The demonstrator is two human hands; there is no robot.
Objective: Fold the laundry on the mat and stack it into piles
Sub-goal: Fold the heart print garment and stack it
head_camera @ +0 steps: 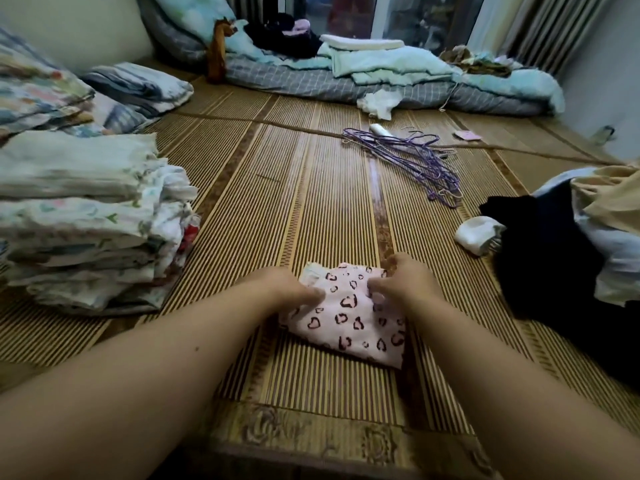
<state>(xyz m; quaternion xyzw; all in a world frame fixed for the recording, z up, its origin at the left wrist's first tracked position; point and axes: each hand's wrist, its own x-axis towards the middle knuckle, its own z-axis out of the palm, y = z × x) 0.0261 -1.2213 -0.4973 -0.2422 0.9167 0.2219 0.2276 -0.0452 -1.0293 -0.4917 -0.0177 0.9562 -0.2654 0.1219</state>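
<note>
Task roughly midway. At your left, a tall pile of folded printed cottons (pixel 86 220) stands on the ribbed bamboo mat (pixel 329 209). At your right, a loose heap of unfolded laundry (pixel 571 244) in black, pale blue and beige remains, a white sock (pixel 476 237) beside it. Centre: the pink heart-print garment (pixel 349 320), soft-looking and folded to a rough rectangle, lies flat on the mat. Your left hand (pixel 294 289) and right hand (pixel 405 280) each pinch its far part with curled fingers.

Purple hangers (pixel 408 157) in heap w/ white tube (pixel 381 130) just behind; grey checked quilt (pixel 311 83) along back, pink card (pixel 467 135) rt.
</note>
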